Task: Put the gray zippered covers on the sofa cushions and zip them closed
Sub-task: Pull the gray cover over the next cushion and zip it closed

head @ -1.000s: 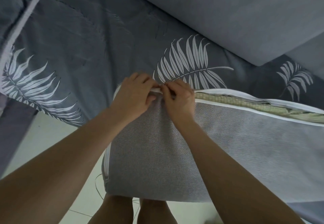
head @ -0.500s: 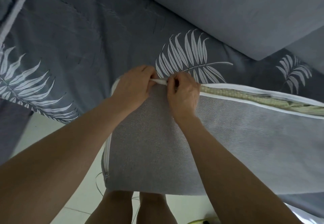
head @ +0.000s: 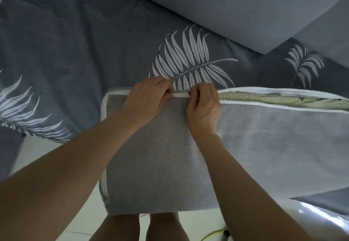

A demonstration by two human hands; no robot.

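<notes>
A gray woven cushion cover (head: 170, 161) with white piping lies across my lap, over a cushion. Along its far edge runs the white zipper (head: 181, 95). Left of my hands the edge looks closed. To the right it gapes, showing the green-and-cream cushion filling (head: 264, 100). My left hand (head: 147, 100) pinches the zipper edge with curled fingers. My right hand (head: 204, 106) grips the edge just to the right of it, at the point where the opening begins. The zipper pull itself is hidden under my fingers.
A dark gray sheet with white fern leaves (head: 188, 59) covers the surface beyond the cushion. A plain light gray cushion (head: 226, 4) lies at the top right. Pale floor tiles (head: 47, 150) and my legs (head: 139, 227) show below. A shiny plastic sheet (head: 321, 220) sits at bottom right.
Both hands have shifted slightly right along the far edge, and a short stretch of white zipper tape now shows between them. The open gap starts further right.
</notes>
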